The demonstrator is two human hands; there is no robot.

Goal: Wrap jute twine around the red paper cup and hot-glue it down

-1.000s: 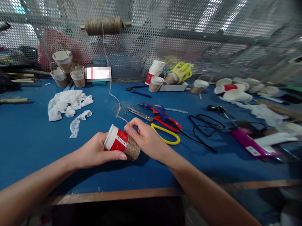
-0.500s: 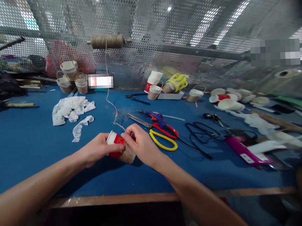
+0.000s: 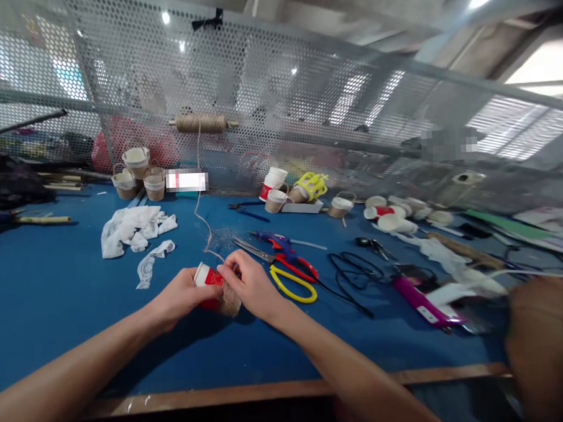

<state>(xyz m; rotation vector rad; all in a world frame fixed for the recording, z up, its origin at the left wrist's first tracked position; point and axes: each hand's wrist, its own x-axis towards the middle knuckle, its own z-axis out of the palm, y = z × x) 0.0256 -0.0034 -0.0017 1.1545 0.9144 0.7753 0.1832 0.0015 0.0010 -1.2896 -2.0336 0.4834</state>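
A red and white paper cup (image 3: 210, 281), its lower part wound with brown twine, lies on its side between both hands over the blue table (image 3: 47, 296). My left hand (image 3: 180, 296) is closed round the cup's rim end. My right hand (image 3: 248, 284) is closed over the cup's wrapped end, fingers pinching the twine (image 3: 201, 214) against the cup. The twine runs up to a spool (image 3: 200, 123) hung on the mesh screen.
Scissors with yellow and red handles (image 3: 289, 278) and a blue glue gun (image 3: 276, 241) lie just right of my hands. White lace scraps (image 3: 133, 227) lie left. Wrapped cups (image 3: 137, 170) and paper cups (image 3: 273, 183) stand at the back. Another person's hand (image 3: 541, 324) shows blurred at the right.
The view has tilted up and pulled back. My hands have closed further over the cup, hiding more of it. A blurred hand has entered at the right edge.
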